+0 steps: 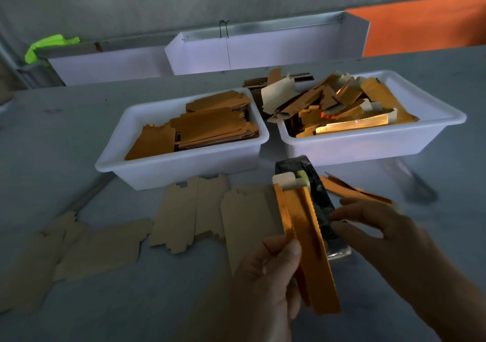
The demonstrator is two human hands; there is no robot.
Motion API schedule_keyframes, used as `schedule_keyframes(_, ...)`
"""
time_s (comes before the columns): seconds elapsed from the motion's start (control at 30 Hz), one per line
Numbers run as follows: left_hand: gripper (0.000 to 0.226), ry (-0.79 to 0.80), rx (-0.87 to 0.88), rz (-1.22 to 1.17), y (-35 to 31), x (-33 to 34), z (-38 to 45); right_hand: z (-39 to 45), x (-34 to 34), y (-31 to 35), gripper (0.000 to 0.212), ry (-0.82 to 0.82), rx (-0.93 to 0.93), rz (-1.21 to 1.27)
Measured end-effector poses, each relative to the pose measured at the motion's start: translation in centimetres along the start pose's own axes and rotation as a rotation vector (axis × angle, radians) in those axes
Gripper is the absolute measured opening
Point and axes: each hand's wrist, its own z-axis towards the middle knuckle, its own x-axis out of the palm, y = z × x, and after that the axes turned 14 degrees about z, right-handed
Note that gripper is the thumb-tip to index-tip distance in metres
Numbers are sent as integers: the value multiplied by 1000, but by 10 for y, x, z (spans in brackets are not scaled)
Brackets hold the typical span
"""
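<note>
Being pinched low by the left hand [265, 284] near the table's [110, 305] front edge, the gold carton [310, 236] is judged light, slick, crushable; creases are favoured for gripping; right hand [381, 234] closure undetermined.

Pretty dim in here, light's kind of flat. Grey desk [79, 136] backs onto a plain grey wall [157, 0]. White boards [263, 52] stand along the back edge under a metal rail [263, 26], with green tape [44, 46] far left and an orange panel [434, 23] far right.
</note>
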Motion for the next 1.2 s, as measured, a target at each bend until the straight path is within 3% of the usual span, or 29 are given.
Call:
schedule_keyframes(0.33, 43, 43, 37, 43, 8, 6, 12, 12, 3, -2, 10, 144, 161, 195)
schedule_keyframes(0.53, 23, 5, 45, 92, 14, 6, 16, 11, 9, -4, 14, 97, 222, 399)
schedule_keyframes(0.67, 23, -3, 47, 94, 15, 5, 17, 6, 4, 2, 16, 97, 299, 635)
schedule_keyframes(0.77, 25, -10, 36, 93, 14, 4, 17, -2, 2, 1, 8, 56, 267, 467)
schedule_keyframes(0.97, 21, -7, 42, 126, 11, 3, 16, -16, 12, -3, 17, -81, 158, 220)
schedule_keyframes(1.2, 14, -9, 113, 225, -4, 8, 15, -24, 23, -8, 18, -181, 95, 175)
